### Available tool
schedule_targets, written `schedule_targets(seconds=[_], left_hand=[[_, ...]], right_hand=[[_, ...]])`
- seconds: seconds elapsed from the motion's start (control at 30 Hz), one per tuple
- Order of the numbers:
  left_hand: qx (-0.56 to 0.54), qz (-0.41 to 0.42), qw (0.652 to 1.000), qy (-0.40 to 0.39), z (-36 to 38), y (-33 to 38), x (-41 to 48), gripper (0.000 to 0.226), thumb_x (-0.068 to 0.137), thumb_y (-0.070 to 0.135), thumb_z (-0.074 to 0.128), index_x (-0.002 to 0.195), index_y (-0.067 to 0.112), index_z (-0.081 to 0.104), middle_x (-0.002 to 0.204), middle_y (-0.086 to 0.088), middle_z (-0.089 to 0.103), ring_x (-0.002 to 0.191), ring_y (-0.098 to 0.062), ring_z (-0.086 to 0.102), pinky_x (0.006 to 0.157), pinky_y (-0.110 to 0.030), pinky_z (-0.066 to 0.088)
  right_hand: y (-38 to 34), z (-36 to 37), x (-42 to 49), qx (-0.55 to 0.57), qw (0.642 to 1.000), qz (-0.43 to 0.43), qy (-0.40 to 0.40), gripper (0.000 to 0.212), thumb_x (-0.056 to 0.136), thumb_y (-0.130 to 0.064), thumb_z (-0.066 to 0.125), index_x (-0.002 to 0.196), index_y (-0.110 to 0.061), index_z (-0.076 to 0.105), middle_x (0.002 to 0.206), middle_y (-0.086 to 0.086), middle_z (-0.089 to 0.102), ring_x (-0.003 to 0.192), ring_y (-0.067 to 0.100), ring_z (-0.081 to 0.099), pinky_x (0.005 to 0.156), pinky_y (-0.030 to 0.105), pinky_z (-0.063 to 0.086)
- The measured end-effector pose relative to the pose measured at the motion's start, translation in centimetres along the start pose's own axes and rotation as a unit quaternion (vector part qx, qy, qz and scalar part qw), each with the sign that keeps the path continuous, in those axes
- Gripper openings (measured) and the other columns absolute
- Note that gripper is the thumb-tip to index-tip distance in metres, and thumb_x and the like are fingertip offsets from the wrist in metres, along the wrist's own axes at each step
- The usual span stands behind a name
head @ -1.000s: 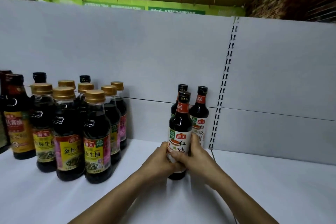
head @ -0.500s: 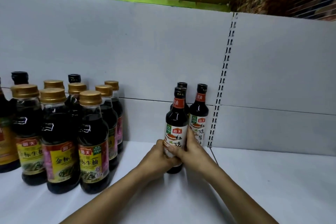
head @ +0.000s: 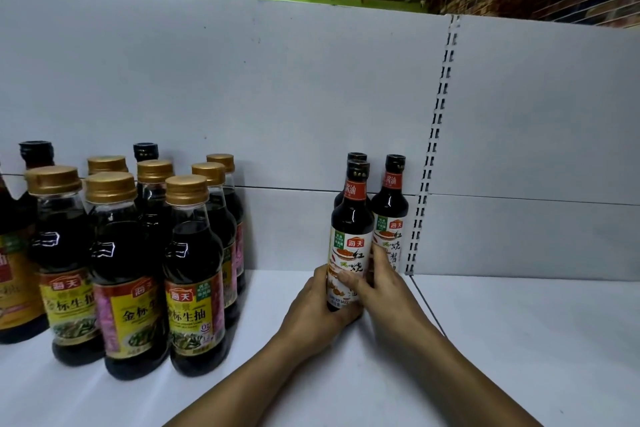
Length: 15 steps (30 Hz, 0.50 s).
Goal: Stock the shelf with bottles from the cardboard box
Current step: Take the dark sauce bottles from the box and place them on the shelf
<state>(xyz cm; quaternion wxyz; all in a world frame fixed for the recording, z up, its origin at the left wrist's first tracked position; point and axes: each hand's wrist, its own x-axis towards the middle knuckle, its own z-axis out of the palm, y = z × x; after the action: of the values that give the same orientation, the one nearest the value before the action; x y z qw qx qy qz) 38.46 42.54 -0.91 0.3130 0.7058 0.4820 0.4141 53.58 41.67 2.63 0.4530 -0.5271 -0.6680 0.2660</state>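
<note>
Now the dark glass sauce bottle with a black cap and red-and-white label (head: 350, 236) stands upright just right of the frame's centre. It is further back on the white shelf board (head: 519, 340) than a second ago. Then its base sat clearly forward of the two matching bottles. It has since been slid in until it is directly in front of the rear left bottle (head: 356, 157), hiding all but that one's cap, and just beside the rear right bottle (head: 391, 204). Whether they touch cannot be told.

The grip has not changed. The left hand (head: 311, 312) still curls its fingers round the bottle's lower left side. The right hand (head: 388, 291) holds the other side, with the thumb (head: 348, 277) across the label and the fingers tucked between this bottle and the rear right one. The hands hide the base, so I cannot tell if it rests on the board.

The gold-capped bottles with yellow labels (head: 187, 274) at lower left stand where they were.

This bottle looks all but placed, starting a second row. Letting go and fetching another is likely what remains. The cardboard box is out of view.
</note>
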Motion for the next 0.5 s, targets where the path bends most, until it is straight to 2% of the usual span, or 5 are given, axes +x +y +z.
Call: schedule_targets(seconds=[0.13,0.23,0.37,0.5], left_hand=[[0.0,0.003,1.0,0.007,0.3,-0.1,0.1,0.063,0.08,0.049,0.076,0.135,0.041,0.046,0.128,0.022,0.065,0.113,0.003,0.064,0.098,-0.034,0.056],[0.008,0.002,1.0,0.015,0.3,0.0,0.1,0.059,0.083,0.047,0.077,0.134,0.038,0.047,0.127,0.02,0.066,0.11,0.001,0.065,0.093,-0.028,0.055],[0.025,0.01,0.999,0.021,0.5,0.4,-0.1,0.061,0.083,0.05,0.076,0.134,0.034,0.046,0.126,0.019,0.066,0.109,-0.002,0.065,0.084,-0.02,0.052],[0.04,0.013,0.999,0.018,0.4,0.7,-0.2,0.063,0.084,0.052,0.074,0.136,0.035,0.045,0.128,0.018,0.066,0.112,-0.004,0.065,0.088,-0.023,0.053]], right_hand=[[-0.1,0.0,-0.1,-0.015,1.0,0.004,0.003,0.08,0.073,-0.071,0.062,0.143,-0.042,0.037,0.14,-0.014,0.057,0.127,0.008,0.058,0.109,0.042,0.049],[-0.3,-0.3,-0.1,-0.029,1.0,0.006,0.0,0.077,0.074,-0.071,0.062,0.142,-0.042,0.038,0.141,-0.012,0.055,0.128,0.008,0.057,0.11,0.042,0.048],[-0.6,-0.9,-0.2,-0.033,0.999,0.014,-0.021,0.061,0.093,-0.045,0.068,0.146,-0.038,0.037,0.144,-0.012,0.055,0.128,0.005,0.057,0.112,0.039,0.047],[-0.7,-1.3,-0.1,-0.042,0.999,0.013,-0.033,0.063,0.096,-0.039,0.067,0.15,-0.037,0.034,0.145,-0.014,0.054,0.133,0.005,0.053,0.115,0.041,0.044]])
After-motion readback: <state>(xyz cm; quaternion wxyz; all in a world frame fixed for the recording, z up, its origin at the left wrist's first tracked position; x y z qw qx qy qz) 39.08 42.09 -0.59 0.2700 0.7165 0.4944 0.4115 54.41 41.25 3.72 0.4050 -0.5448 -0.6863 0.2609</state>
